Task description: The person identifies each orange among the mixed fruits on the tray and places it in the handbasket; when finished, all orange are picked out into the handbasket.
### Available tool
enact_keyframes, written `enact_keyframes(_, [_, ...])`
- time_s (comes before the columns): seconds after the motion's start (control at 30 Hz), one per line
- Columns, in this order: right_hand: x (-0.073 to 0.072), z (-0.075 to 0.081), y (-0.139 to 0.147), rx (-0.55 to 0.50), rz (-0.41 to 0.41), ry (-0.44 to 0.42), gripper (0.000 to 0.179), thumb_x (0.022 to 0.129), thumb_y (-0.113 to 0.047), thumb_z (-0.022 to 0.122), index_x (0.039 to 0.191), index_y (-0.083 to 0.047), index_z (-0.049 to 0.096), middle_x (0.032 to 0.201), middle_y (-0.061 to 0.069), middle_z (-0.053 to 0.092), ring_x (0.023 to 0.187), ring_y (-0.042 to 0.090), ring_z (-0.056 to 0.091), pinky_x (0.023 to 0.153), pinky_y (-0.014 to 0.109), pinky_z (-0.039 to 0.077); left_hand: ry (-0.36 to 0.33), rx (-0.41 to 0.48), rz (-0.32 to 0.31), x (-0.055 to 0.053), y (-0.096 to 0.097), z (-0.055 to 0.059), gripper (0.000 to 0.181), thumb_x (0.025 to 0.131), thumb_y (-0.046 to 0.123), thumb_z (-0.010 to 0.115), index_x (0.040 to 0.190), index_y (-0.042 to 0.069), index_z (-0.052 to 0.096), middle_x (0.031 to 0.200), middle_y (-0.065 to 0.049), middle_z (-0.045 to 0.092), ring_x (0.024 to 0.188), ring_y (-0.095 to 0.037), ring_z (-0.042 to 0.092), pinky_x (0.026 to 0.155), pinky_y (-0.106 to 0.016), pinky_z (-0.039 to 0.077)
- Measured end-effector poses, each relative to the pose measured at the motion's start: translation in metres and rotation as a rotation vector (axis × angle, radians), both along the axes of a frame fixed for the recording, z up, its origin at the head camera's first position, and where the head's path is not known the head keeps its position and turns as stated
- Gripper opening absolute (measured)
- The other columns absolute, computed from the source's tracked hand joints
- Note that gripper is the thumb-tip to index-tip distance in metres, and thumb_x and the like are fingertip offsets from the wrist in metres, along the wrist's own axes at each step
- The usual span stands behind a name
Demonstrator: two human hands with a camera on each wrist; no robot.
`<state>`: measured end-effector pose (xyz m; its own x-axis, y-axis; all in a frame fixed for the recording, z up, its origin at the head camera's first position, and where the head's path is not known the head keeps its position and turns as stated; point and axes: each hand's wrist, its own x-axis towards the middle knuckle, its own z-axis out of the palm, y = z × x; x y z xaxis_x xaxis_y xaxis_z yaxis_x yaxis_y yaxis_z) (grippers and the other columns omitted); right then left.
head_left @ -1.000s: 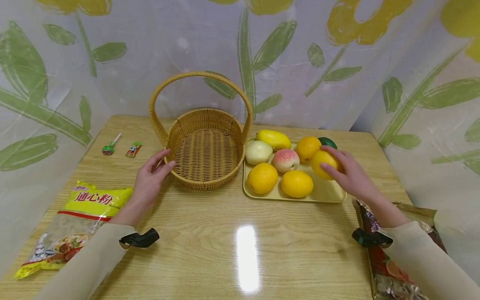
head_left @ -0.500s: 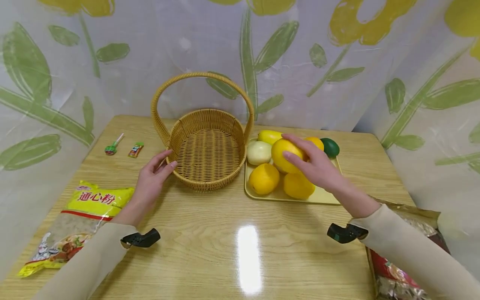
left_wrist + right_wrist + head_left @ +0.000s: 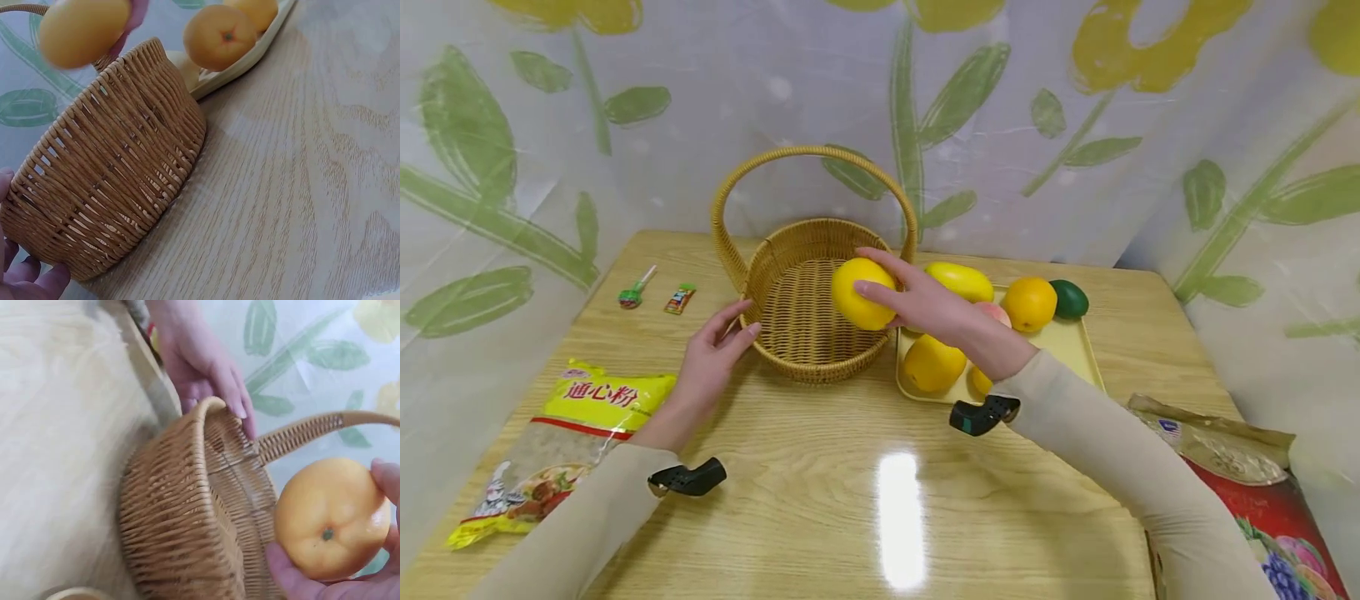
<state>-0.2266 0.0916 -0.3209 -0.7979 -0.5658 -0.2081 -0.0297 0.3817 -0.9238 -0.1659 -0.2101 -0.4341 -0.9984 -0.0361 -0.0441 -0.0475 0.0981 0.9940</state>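
Observation:
A round wicker basket (image 3: pixel 820 372) with a tall arched handle stands at the back of the table. My right hand (image 3: pixel 928 304) holds an orange (image 3: pixel 859 296) above the basket's right half, pinched between thumb and fingers. The right wrist view shows the stem end of this orange (image 3: pixel 331 519), close to the rim. At the basket's left side my left hand (image 3: pixel 711 358) grips the rim between thumb and fingers. To the right lies a cream tray (image 3: pixel 1082 358) bearing more oranges (image 3: pixel 1030 302), a peach (image 3: pixel 992 312), a long yellow fruit (image 3: pixel 961 282) and a dark green fruit (image 3: pixel 1069 298); my right arm covers part of it.
A lollipop (image 3: pixel 636 287) and a small wrapped candy (image 3: pixel 680 298) lie at the back left. A yellow-topped food bag (image 3: pixel 572 433) is by my left forearm. A red and brown package (image 3: pixel 1255 492) lies at the right, partly under my right sleeve. A flowered curtain hangs behind.
My right hand has carried the orange leftward from the tray's right side to above the basket. My left hand has stayed at the basket's rim.

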Motion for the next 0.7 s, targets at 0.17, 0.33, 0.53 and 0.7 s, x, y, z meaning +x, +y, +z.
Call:
enact_keyframes(0.17, [-0.033, -0.006, -0.039, 0.043, -0.002, 0.016, 0.064, 0.101, -0.037, 0.054, 0.156, -0.029, 0.022, 0.145, 0.006, 0.037, 0.109, 0.023, 0.055, 0.085, 0.039, 0.055, 0.006, -0.018, -0.005, 0.001, 0.0, 0.001, 0.064, 0.097, 0.039, 0.06, 0.151, 0.013, 0.037, 0.162, -0.002, 0.019, 0.146, -0.026, 0.021, 0.113, -0.029, 0.032])
enact_keyframes(0.33, [-0.062, -0.02, -0.065, 0.063, -0.068, 0.049, 0.065, 0.102, -0.035, 0.051, 0.157, -0.021, 0.019, 0.143, 0.011, 0.039, 0.108, 0.024, 0.054, 0.083, 0.038, 0.056, 0.001, -0.033, -0.005, 0.003, 0.001, 0.002, 0.064, 0.097, 0.04, 0.059, 0.152, 0.014, 0.038, 0.162, -0.001, 0.019, 0.146, -0.025, 0.022, 0.113, -0.031, 0.032])
enact_keyframes(0.53, [-0.078, -0.046, -0.088, 0.047, -0.182, -0.021, 0.066, 0.102, -0.038, 0.051, 0.157, -0.019, 0.02, 0.142, 0.016, 0.039, 0.111, 0.03, 0.052, 0.093, 0.052, 0.053, -0.008, -0.03, -0.007, 0.006, 0.003, 0.002, 0.063, 0.097, 0.039, 0.059, 0.152, 0.014, 0.037, 0.162, -0.001, 0.018, 0.146, -0.025, 0.022, 0.115, -0.037, 0.029])
enact_keyframes(0.7, [-0.079, -0.057, -0.103, 0.136, -0.188, -0.021, 0.067, 0.101, -0.037, 0.054, 0.157, -0.023, 0.021, 0.149, 0.01, 0.037, 0.118, 0.026, 0.05, 0.092, 0.039, 0.053, -0.005, -0.037, -0.004, 0.005, 0.002, 0.002, 0.064, 0.097, 0.04, 0.059, 0.151, 0.014, 0.038, 0.162, -0.002, 0.018, 0.145, -0.026, 0.023, 0.114, -0.034, 0.031])
